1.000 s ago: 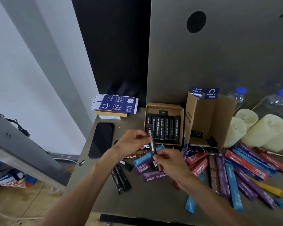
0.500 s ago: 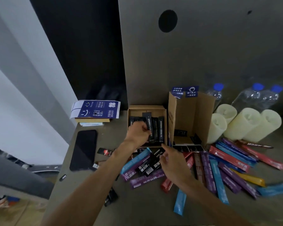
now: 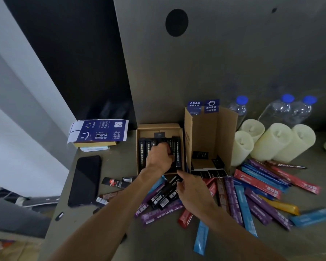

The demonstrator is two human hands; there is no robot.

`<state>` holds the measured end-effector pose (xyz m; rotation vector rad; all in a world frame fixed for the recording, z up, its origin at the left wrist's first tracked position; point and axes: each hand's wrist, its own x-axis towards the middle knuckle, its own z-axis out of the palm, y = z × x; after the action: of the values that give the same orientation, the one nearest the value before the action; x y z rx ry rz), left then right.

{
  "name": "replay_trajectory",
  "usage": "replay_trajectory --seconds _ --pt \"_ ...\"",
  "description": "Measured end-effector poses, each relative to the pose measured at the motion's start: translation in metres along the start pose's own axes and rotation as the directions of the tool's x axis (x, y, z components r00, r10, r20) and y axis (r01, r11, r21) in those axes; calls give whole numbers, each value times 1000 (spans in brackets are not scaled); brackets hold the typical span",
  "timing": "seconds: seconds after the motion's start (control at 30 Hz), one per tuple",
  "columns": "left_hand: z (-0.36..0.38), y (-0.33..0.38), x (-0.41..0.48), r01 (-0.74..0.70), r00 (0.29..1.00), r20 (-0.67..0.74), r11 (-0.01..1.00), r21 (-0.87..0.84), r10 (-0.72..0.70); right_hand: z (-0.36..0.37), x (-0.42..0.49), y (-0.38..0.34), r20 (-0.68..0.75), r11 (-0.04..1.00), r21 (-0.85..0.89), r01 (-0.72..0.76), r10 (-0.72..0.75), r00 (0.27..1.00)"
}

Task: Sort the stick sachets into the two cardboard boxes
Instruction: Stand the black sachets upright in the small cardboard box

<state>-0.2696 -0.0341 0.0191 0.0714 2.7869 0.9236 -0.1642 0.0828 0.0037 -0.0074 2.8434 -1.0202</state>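
Observation:
A low cardboard box [image 3: 158, 126] holds a row of black stick sachets [image 3: 178, 153]. My left hand [image 3: 158, 158] is inside it, knuckles up, fingers curled down onto a black sachet in the middle of the row. To its right stands a tall open cardboard box [image 3: 221, 132] with blue flaps. In front of the boxes, my right hand [image 3: 193, 191] rests with its index finger straight on two loose black sachets [image 3: 163, 195]. They lie on purple ones [image 3: 158, 213]. Several red, blue, purple and yellow sachets [image 3: 252, 194] are spread out to the right.
A black phone [image 3: 85, 179] lies at the left, a dark red-marked sachet [image 3: 117, 182] beside it. A blue printed carton [image 3: 100, 130] sits on booklets at the back left. Three pale candles [image 3: 271, 142] and water bottles [image 3: 290, 110] stand at the back right. The table edge runs along the left.
My left hand carried a black sachet from above the pile into the low box and has sunk deeper among the row. My right hand dropped onto the loose black sachets.

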Motion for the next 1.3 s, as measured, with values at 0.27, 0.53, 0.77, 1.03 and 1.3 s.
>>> replay_trajectory --seconds 0.27,0.53,0.77,1.03,1.3 --pt "2 -4 1 -40 999 -16 999 28 41 2 3 2 32 1000 -13 3 -3 999" --pt "1 -3 0 -72 997 -5 997 -16 72 2 5 0 49 999 -35 -7 8 999" --pt "-4 -15 -11 -122 989 -82 992 -17 120 4 3 -1 59 1000 -13 0 1 998" --pt "-9 -20 -12 -129 989 -67 991 31 131 8 5 0 57 999 -38 -2 5 998" --pt "-17 -25 -15 -143 989 -40 990 -14 142 9 2 -5 37 999 -44 27 -25 999"
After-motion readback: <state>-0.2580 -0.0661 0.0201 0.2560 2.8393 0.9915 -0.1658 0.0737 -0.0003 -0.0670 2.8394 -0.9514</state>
